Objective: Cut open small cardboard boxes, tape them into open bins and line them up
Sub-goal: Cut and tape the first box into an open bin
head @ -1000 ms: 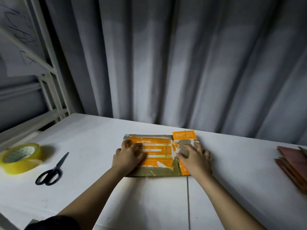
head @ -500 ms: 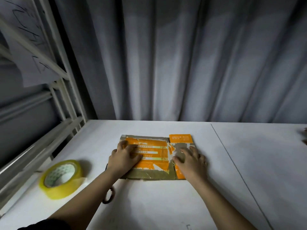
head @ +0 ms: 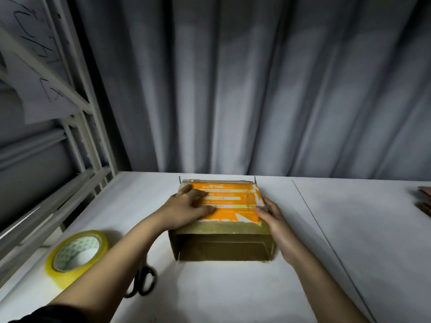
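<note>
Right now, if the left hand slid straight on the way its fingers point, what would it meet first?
Probably the right hand: the left hand lies flat on the box, fingers pointing across the orange top toward it.

Grey curtain [head: 256,89], metal shelving [head: 77,127], white table [head: 349,229]

The brown cardboard box [head: 224,220] stands squared up on the white table, orange printed label across its top, open end facing the camera, dark hollow inside, torn tape along the edges.

My left forearm hides most of the scissors [head: 142,282]; stacked brown cardboard [head: 424,199] is cut off at the right edge.
</note>
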